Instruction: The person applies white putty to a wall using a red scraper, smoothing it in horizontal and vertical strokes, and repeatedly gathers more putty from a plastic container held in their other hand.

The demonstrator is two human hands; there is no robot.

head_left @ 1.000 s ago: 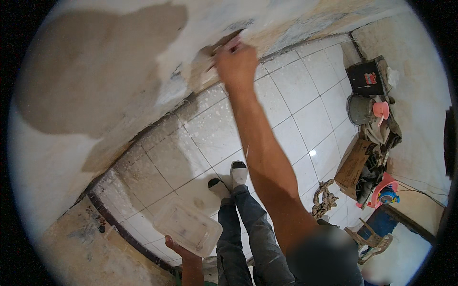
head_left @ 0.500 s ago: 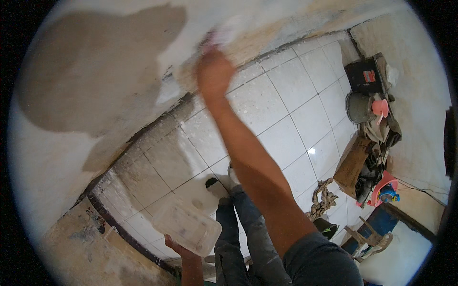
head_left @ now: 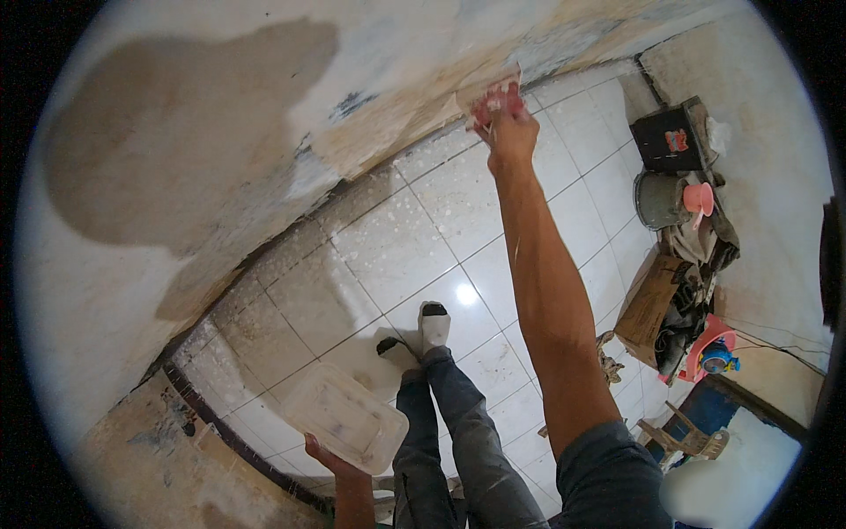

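My right hand [head_left: 513,132], arm stretched forward, is closed round a flat putty scraper [head_left: 495,101] with a red, white-smeared grip. The scraper's edge lies against the low part of the patchy wall [head_left: 397,106], just above the floor line; whether it carries any putty I cannot tell. Low at the left, my left hand [head_left: 328,454] grips the edge of a translucent plastic tub [head_left: 344,419]. Pale residue clings to the inside of the tub.
White spots dot the tiled floor [head_left: 388,229] along the wall. At the right stand a black box [head_left: 665,141], a dark bucket [head_left: 659,201] with a pink dipper [head_left: 699,199], a cardboard box [head_left: 650,304], a pink basin [head_left: 718,335] and a wooden chair [head_left: 692,441].
My right hand has swept right along the wall with the scraper, and its arm has shifted right. The left hand and tub stay almost in place. Both my feet now show.
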